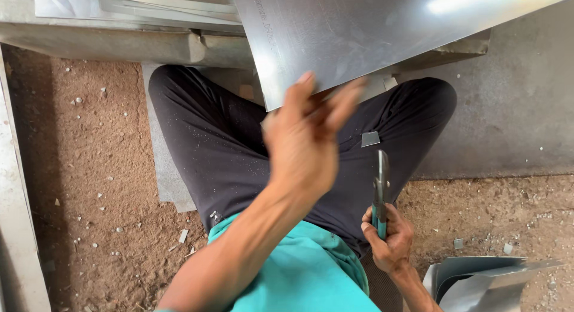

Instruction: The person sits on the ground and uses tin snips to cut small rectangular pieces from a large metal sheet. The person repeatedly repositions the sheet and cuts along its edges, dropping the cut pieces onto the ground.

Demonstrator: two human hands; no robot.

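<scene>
Head view: your left hand (305,138), fingers spread and blurred, holds nothing and reaches the near corner of the metal sheet (371,31) above your lap. Your right hand (388,237) is closed around the snips (381,189). The sheet looks thin, springy, sharp-edged; take it by the edge, carefully.

A stack of flat grey metal sheets (167,4) lies along the top left, resting on a worn grey metal beam (119,46); a small square offcut of grey metal (370,138) sits on the black trousers (221,150) of the seated person, just above a teal shirt (299,270); reddish-brown dirt floor (78,180) strewn with pale pebbles and metal scraps spreads on both sides; curled grey sheet-metal pieces (484,282) lie at the bottom right; a smooth grey concrete slab (514,114) fills the right.
</scene>
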